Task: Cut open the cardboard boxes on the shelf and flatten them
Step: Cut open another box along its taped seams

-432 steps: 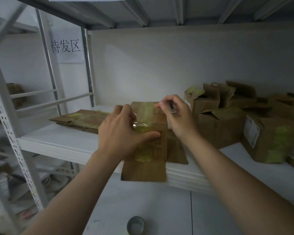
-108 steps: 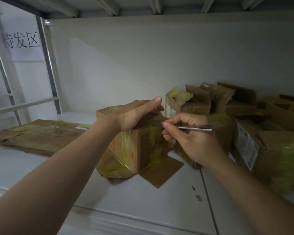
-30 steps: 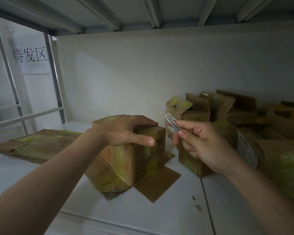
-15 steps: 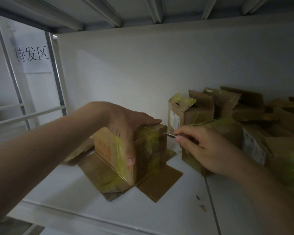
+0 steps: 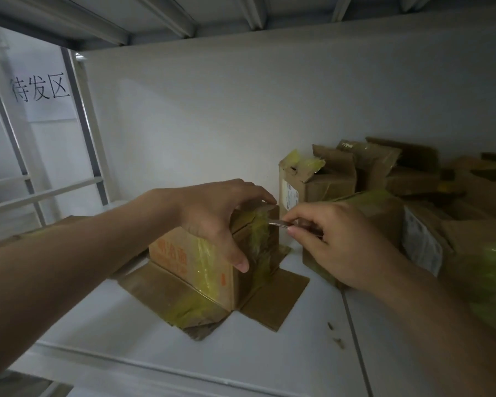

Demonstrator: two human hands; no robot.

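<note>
The box (image 5: 189,259) stands near the front edge of the shelf (image 5: 269,353), its bottom flaps splayed flat. The left hand (image 5: 212,213) clamps over its top, thumb down the near corner. The right hand (image 5: 335,242) pinches a thin blade (image 5: 279,223) whose tip meets the yellow tape (image 5: 259,230) on the box's right face, just left of that hand. The tape runs top to bottom, so I'd expect a downward cut.

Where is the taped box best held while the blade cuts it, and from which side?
Hold the taped box by its top, from above-left, as the left hand does: the blade is at its right face, so that hand likely stays clear.
</note>
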